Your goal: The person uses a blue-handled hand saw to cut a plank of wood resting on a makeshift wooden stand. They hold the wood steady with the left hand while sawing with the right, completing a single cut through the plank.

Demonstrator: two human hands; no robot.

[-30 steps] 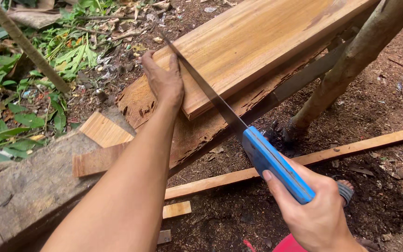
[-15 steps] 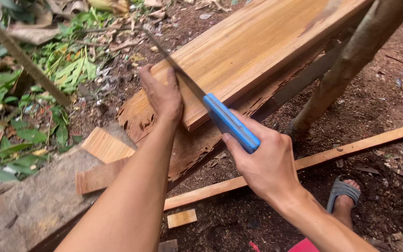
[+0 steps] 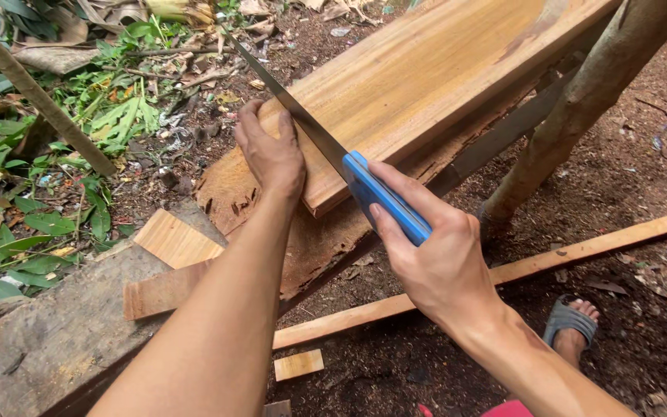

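Compared with a second ago, the hand saw (image 3: 326, 139) has been pushed forward: its blue handle, then well back from the plank (image 3: 426, 77) over the dirt, now sits right at the plank's near edge, and the blade reaches far across the wood toward the leaf litter. The right hand (image 3: 434, 262) has come forward with it, fingers wrapped closed around the handle, index finger stretched along its side, wrist bent and forearm running back to the lower right. The left hand (image 3: 272, 158) lies palm down on the plank's near end just left of the blade, fingers together and flat, pressing the wood, much as before. A thin wooden strip (image 3: 580, 251) lies on the ground below.
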